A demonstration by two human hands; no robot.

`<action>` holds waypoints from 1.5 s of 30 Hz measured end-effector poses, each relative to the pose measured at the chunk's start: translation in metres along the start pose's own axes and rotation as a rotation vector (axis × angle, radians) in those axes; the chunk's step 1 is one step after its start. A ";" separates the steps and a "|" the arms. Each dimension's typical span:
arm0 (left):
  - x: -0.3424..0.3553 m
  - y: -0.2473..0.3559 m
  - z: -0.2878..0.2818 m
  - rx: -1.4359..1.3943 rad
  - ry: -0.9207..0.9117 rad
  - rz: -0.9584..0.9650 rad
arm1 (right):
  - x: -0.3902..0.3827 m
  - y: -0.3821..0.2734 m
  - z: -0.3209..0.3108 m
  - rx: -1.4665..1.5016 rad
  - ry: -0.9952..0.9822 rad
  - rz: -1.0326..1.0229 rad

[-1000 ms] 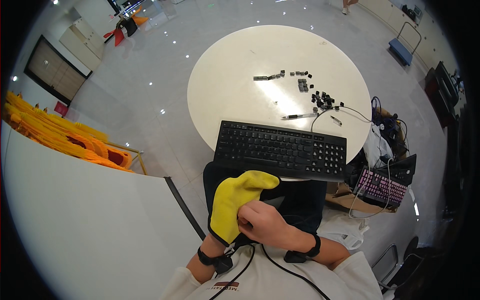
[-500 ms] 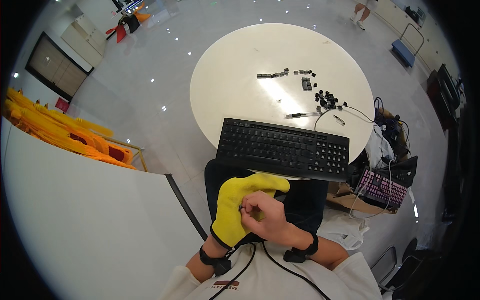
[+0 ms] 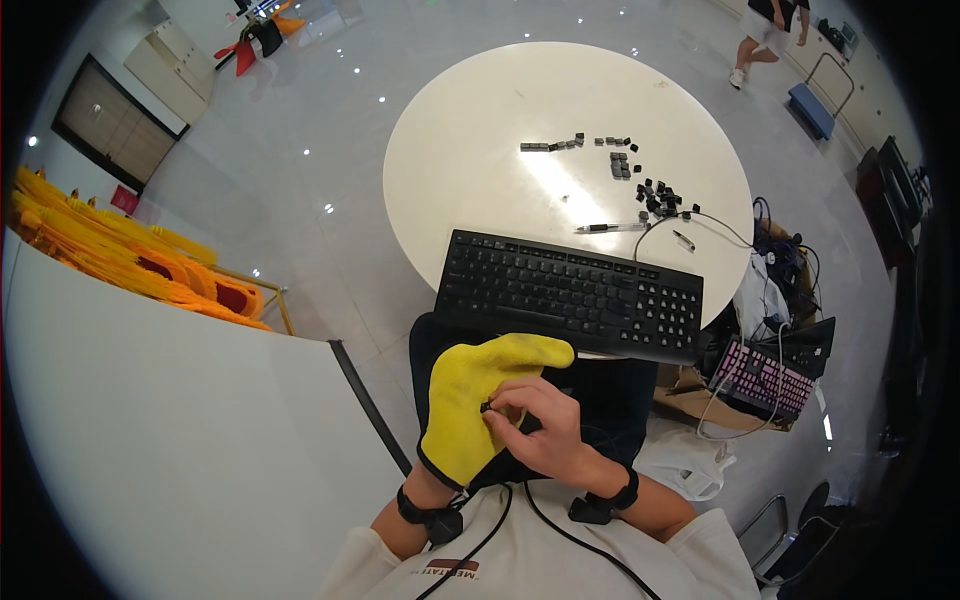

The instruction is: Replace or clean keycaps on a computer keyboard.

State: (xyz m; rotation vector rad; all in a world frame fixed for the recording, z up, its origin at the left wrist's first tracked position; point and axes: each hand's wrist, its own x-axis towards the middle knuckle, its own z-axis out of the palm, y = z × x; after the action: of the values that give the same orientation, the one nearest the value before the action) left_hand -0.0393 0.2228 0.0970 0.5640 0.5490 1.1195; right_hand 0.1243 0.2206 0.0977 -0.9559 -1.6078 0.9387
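Note:
My left hand [image 3: 465, 400] wears a yellow glove with a dark cuff and is over my lap, in front of the keyboard. One gloved finger stretches out to the right; my right hand partly hides the rest. My bare right hand [image 3: 545, 425] pinches a small black keycap [image 3: 486, 407] between thumb and fingertips, against the glove. Beyond both hands, a black keyboard [image 3: 560, 295] overhangs the near edge of the round white table [image 3: 450, 130]. Many keys at its right end lack their caps.
Loose dark keycaps [image 3: 657, 195] lie heaped and in rows on the table. A pen [image 3: 605, 228], a shorter pen piece [image 3: 684, 240] and a cable are nearby. At right stands a box with a pink-keyed keyboard [image 3: 765, 385]. A white surface [image 3: 200, 400] borders my left; a person [image 3: 765, 40] is far right.
My right fingers have opened out slightly while still pinching the keycap at the glove. The left hand has shifted a little left and up. The distant person has come further into view.

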 end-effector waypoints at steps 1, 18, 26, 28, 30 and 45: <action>0.001 -0.002 0.002 -0.001 0.002 0.000 | 0.001 0.001 -0.001 0.000 -0.002 0.001; 0.003 0.020 0.023 0.619 0.007 0.210 | 0.007 -0.004 -0.008 -0.118 -0.077 -0.087; 0.000 0.021 0.016 0.675 0.040 0.256 | 0.012 0.002 -0.008 -0.188 -0.158 -0.220; -0.002 0.017 0.012 0.623 0.033 0.234 | 0.014 0.002 -0.007 -0.185 -0.185 -0.231; -0.005 0.009 0.012 0.739 0.150 0.339 | 0.017 0.002 -0.006 -0.130 -0.180 -0.178; -0.021 0.052 0.006 1.445 -0.024 0.571 | 0.192 0.039 -0.061 -0.448 -0.193 -0.086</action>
State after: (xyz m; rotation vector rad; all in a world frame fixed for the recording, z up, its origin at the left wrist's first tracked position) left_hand -0.0775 0.2195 0.1388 2.0720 1.2028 1.0879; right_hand 0.1535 0.4184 0.1434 -1.1105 -2.0596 0.6356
